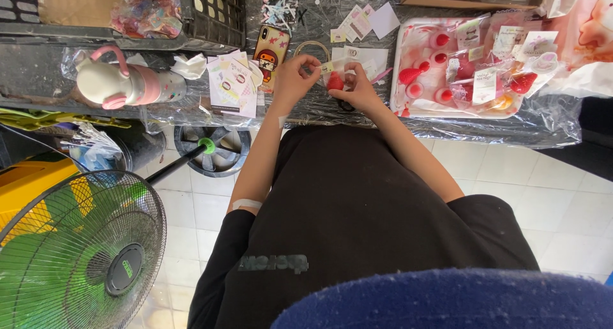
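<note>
A: What are the hands busy with?

B: Both meet at the near edge of the table [191, 109]. The right hand [359, 86] pinches a small red strawberry-shaped piece [335, 81] in clear wrap, and the left hand [294, 77] grips a little paper tag [327, 67] against its top.

A: So which step is this?

B: I judge it to be fixing the tag onto the wrapped piece. The next move seems to call for a steady pinch, so the tag sits straight while it is fastened.

A: And the packs around them?

B: To the right lies a white tray [399, 61] full of finished red and pink pieces in clear bags with pale rectangular cards. Left of the hands sits a stack of white cards [231, 83] with pink print. Farther off lie loose square papers [364, 22], white and pale pink.

A: Anything else near?

B: A phone in a cartoon case [271, 51] beside the cards, a pink and white bottle [124, 83] lying at far left, and a green fan [76, 252] on the floor.
</note>
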